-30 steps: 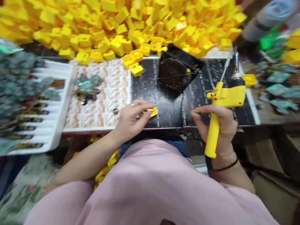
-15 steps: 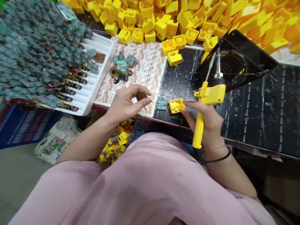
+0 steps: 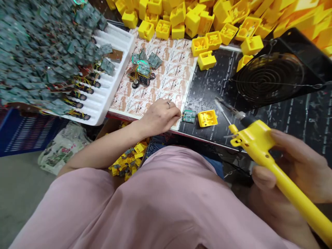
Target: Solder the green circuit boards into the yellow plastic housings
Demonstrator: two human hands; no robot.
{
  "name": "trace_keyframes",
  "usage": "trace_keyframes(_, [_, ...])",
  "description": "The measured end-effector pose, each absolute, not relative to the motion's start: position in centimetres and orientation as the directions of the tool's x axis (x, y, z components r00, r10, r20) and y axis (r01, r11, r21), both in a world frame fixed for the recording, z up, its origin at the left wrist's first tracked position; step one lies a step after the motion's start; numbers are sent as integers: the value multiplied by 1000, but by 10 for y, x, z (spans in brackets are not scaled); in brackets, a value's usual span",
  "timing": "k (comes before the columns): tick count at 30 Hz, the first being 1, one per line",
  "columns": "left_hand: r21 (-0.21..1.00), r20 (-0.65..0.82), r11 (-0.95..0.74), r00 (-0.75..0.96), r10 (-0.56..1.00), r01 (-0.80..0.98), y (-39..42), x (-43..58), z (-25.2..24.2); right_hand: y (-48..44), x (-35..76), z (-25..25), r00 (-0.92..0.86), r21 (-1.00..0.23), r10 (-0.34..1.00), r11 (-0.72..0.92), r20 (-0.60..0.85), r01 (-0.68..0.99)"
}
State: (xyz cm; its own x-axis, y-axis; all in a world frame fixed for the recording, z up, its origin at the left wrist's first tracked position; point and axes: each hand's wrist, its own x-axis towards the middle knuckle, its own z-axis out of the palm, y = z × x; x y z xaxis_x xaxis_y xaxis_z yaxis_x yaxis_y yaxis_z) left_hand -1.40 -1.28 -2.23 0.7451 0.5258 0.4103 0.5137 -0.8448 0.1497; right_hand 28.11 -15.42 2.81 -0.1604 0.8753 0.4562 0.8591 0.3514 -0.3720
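Observation:
My right hand [image 3: 293,166] grips a yellow soldering iron [image 3: 255,138] with a solder feed tube beside its tip. The iron is raised at the right, its tip pointing left over the bench. My left hand [image 3: 162,117] rests at the bench's front edge with its fingers pinched together at the left edge of a small green circuit board [image 3: 189,116]; what they pinch is hidden. Just right of the board, apart from it, sits a yellow plastic housing [image 3: 207,118], its open side up.
A white foam tray [image 3: 103,103] at the left carries a heap of wired circuit boards [image 3: 46,55]. Several more boards [image 3: 144,68] lie on patterned paper. Yellow housings [image 3: 178,17] pile along the back. A black fan [image 3: 275,72] stands at the back right.
My right hand has moved right and toward me with the soldering iron, away from the yellow housing. My left hand's fingers have closed at the circuit board's left edge.

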Motion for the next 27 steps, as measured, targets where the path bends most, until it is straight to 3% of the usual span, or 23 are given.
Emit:
trace_keyframes(2, [132,479,-862,730,487,489,-12,-11,-24,-157,278,28,-143,-392,882,339,450,855])
trace_keyframes(5, [172,545,-894,716,437,414,-9,-7,-27,-152,264,27,-204,-401,829,449,521,798])
trace_keyframes(15, [201,490,-888,742,457,414,-9,-7,-39,-152,232,41,-363,-331,808,538,464,775])
trace_keyframes(19, [159,506,-880,728,462,448,-13,-5,-39,-161,227,36,-379,-357,808,552,451,754])
trace_keyframes(24, [114,539,-882,717,442,458,-15,-3,-40,-163,217,33,-394,-276,777,568,492,775])
trace_keyframes(27, [100,543,-878,714,442,468,-16,-2,-42,-163,213,36,-399,-289,793,558,460,777])
